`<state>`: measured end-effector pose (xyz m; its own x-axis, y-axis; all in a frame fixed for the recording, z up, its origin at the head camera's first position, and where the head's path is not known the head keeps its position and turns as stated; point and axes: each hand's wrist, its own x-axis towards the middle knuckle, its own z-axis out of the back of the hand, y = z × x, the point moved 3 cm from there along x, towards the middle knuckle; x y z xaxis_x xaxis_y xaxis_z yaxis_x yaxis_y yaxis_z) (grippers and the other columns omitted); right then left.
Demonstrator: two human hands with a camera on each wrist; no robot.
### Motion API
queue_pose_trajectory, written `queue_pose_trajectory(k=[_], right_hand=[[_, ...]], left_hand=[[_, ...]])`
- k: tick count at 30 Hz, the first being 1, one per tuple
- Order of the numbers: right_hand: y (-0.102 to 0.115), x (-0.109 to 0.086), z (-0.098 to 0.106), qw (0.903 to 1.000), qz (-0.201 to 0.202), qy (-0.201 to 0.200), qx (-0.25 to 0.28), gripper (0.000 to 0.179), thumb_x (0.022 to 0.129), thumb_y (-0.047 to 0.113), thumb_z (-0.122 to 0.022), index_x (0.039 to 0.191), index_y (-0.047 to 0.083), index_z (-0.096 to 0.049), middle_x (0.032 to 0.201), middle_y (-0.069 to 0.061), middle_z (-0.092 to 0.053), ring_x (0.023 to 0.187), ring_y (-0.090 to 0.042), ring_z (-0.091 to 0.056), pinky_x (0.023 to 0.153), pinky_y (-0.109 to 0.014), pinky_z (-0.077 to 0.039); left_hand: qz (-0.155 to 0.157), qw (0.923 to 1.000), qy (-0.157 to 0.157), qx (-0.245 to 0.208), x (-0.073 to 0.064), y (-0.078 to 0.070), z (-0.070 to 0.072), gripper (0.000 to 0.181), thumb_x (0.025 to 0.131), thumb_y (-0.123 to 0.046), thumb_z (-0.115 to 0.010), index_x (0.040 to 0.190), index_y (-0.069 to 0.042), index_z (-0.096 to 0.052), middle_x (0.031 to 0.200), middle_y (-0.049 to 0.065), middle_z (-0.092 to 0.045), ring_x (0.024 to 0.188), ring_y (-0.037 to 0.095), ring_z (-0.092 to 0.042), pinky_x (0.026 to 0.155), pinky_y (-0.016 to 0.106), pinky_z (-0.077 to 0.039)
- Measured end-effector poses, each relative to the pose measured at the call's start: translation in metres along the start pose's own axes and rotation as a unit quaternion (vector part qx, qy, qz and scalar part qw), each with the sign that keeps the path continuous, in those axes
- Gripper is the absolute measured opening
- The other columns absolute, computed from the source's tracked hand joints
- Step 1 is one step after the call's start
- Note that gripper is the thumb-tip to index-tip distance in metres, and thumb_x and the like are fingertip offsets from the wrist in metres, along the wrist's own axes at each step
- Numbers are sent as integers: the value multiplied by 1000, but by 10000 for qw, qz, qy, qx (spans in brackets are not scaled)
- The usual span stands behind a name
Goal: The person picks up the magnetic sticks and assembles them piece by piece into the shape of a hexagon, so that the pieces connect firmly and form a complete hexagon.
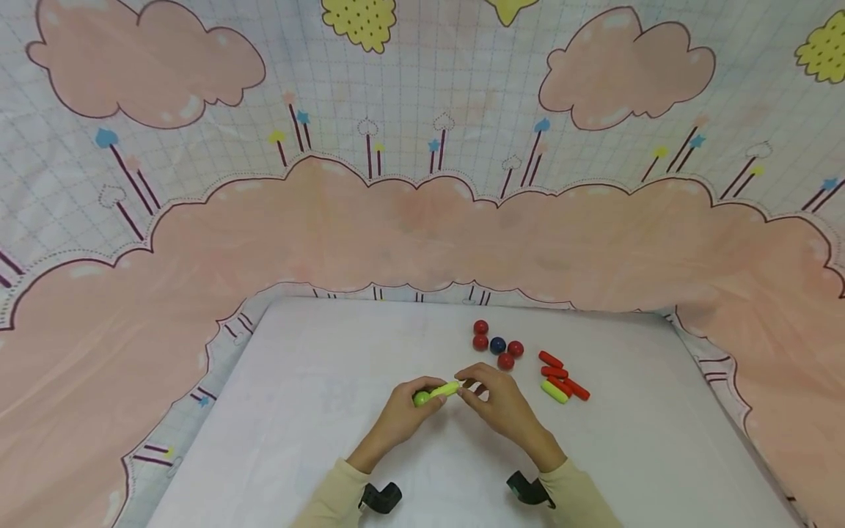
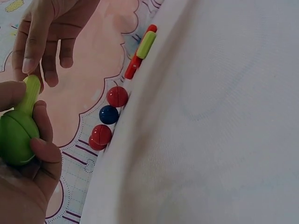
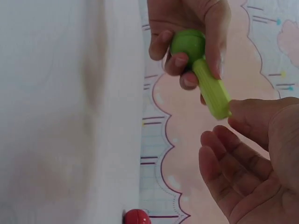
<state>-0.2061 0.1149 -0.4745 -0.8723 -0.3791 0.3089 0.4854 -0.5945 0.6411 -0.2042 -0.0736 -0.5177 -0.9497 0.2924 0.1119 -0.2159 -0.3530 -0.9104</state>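
My left hand (image 1: pixel 404 409) grips a green ball (image 3: pixel 188 45) and a ribbed yellow-green stick (image 3: pixel 211 88), its fingers curled around them. One end of the stick meets the ball; whether they are joined I cannot tell. On the other side, my right hand (image 1: pixel 503 403) reaches to the free end of the stick. In the right wrist view its thumb (image 3: pixel 252 119) touches or nearly touches that end, while the other fingers (image 3: pixel 216 172) are spread loosely below, apart from the stick.
On the white table (image 1: pixel 317 352), several red balls (image 1: pixel 505 361) and one dark blue ball (image 1: pixel 498 345) sit beyond my hands. Right of them lie several red sticks (image 1: pixel 578 389) and one yellow-green stick (image 1: pixel 554 391). A patterned cloth (image 1: pixel 396 235) surrounds the table.
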Motion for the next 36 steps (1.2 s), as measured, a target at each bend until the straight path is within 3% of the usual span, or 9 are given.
queue_pose_trajectory(k=[6, 12, 19, 25, 30, 36], right_hand=[[-10, -2, 11, 9994, -320, -111, -77, 25, 87, 14, -74, 112, 10, -70, 106, -8, -72, 94, -22, -67, 77, -29, -57], [-26, -4, 22, 9971, -655, -313, -207, 25, 87, 14, -74, 112, 13, -70, 106, -7, -71, 96, -22, -66, 78, -26, -56], [-48, -6, 34, 9929, -928, -741, 29, 24, 88, 11, -73, 112, 9, -69, 104, -6, -70, 97, -21, -63, 79, -30, -56], [-68, -6, 36, 9865, -1301, -996, -70, 26, 89, 12, -72, 114, 8, -68, 107, -10, -69, 100, -24, -63, 79, -29, -54], [-79, -5, 35, 9817, -1441, -1235, -137, 30, 87, 10, -73, 117, 5, -67, 113, -12, -67, 102, -27, -63, 81, -38, -56], [-94, -3, 31, 9768, -1780, -1169, -207, 36, 88, 12, -70, 123, 7, -65, 122, -13, -64, 108, -29, -61, 85, -43, -55]], left_hand=[[43, 9999, -59, 123, -1, 2, 3, 27, 93, -28, -67, 116, -14, -69, 105, 3, -68, 89, 10, -57, 77, 22, -47], [87, 9999, -59, 109, -2, 1, 5, 27, 93, -28, -67, 116, -13, -68, 105, 4, -68, 87, 11, -56, 75, 21, -47], [136, 9999, 8, 39, -5, 2, 6, 29, 93, -29, -67, 117, -13, -68, 111, 5, -68, 94, 13, -58, 78, 22, -48], [179, 9998, 13, -72, -6, 3, 7, 28, 92, -28, -68, 117, -13, -67, 112, 5, -68, 93, 12, -58, 78, 21, -48], [203, 9997, 19, -117, -7, 4, 6, 29, 92, -28, -69, 117, -14, -67, 113, 4, -68, 96, 13, -59, 80, 21, -48], [216, 9998, 15, 2, -7, 6, 7, 29, 93, -29, -68, 117, -13, -67, 111, 5, -68, 95, 14, -59, 80, 21, -48]])
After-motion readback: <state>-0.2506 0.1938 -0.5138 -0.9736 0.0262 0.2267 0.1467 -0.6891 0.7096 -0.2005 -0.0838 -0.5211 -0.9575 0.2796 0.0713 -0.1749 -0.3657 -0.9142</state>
